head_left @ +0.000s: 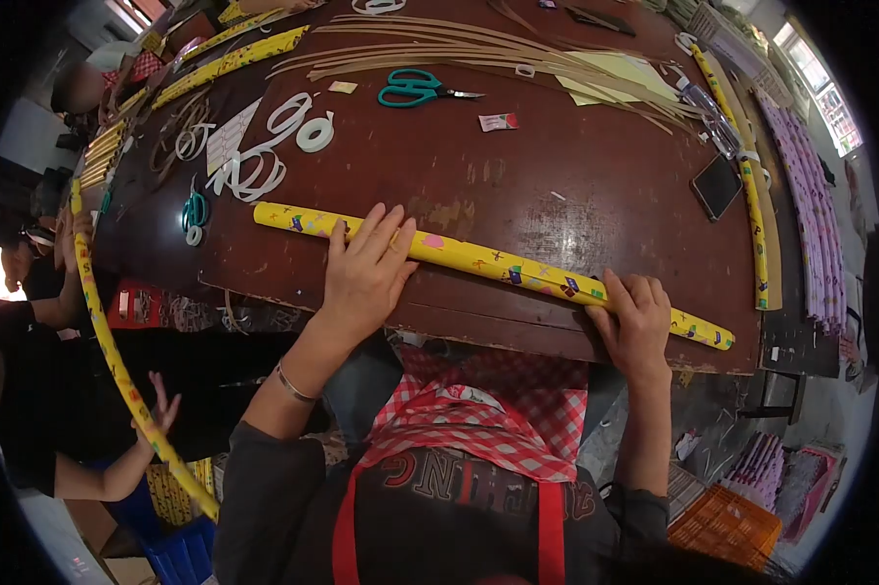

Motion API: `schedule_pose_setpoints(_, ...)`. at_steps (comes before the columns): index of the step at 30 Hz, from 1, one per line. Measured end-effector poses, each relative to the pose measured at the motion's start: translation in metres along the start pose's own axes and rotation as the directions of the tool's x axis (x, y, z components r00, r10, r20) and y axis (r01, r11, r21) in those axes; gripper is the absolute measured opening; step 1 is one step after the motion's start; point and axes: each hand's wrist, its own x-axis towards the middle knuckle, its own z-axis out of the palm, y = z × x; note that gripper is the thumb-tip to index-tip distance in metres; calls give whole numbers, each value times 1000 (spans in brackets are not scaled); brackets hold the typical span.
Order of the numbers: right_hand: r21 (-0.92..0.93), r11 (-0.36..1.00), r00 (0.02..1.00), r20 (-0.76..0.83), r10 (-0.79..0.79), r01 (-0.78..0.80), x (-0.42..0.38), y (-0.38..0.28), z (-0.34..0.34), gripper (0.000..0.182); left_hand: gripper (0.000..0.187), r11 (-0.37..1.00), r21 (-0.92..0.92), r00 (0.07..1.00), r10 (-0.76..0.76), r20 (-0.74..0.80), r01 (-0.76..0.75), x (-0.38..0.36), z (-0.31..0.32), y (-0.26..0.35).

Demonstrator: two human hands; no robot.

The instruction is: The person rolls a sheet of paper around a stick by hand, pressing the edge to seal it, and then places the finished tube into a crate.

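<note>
A long yellow paper tube with a colourful printed pattern (503,265) lies slantwise along the near side of the brown table (517,175). My left hand (366,268) rests on its left part, fingers stretched out over the top. On the right part, my right hand (634,327) has its fingers curled over the tube, the thumb on the near side. The tube's right end sticks out past that hand, close to the table edge.
Teal scissors (410,88), white tape rolls (314,134), brown strips (439,49) and a phone (717,188) lie on the table. Purple patterned tubes (800,214) line the right side. At left, another person holds a long yellow tube (113,351). An orange crate (732,522) stands below.
</note>
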Motion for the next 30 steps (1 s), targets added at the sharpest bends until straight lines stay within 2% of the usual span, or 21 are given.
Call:
schedule_pose_setpoints(3, -17, 1000, 1000, -14, -5, 5, 0, -1, 2, 49, 63, 996, -78, 998, 34, 56, -29, 0, -3, 17)
schedule_pose_setpoints(6, -29, 1000, 1000, -9, -5, 5, 0, 0, 3, 49, 66, 985, -165, 997, 66, 45, -58, 0, 0, 36)
schedule_pose_setpoints(11, -20, 1000, 1000, -7, -10, 10, 1, -1, 1, 49, 73, 982, -181, 997, 61, 57, -50, -5, 0, 41)
schedule_pose_setpoints(14, -22, 1000, 1000, -19, -5, 5, 1, -2, 1, 47, 78, 985, -172, 998, -13, 53, 22, -10, -4, 35)
schedule_pose_setpoints(17, -20, 1000, 1000, -6, -4, 4, 1, -2, 0, 47, 85, 991, -36, 990, -124, 71, 127, -18, -4, 21)
schedule_pose_setpoints(21, -8, 1000, 1000, 2, 3, -3, 1, -2, 0, 47, 85, 970, 5, 967, -244, 71, 244, -24, -7, -2)
schedule_pose_setpoints(27, -15, 1000, 1000, -13, 5, -5, 0, -1, 1, 48, 76, 908, 93, 906, -416, 72, 410, -43, -9, -59)
schedule_pose_setpoints(30, -17, 1000, 1000, -28, 3, -3, 1, -2, 1, 47, 71, 845, 264, 851, -509, 128, 465, -49, -18, -86)
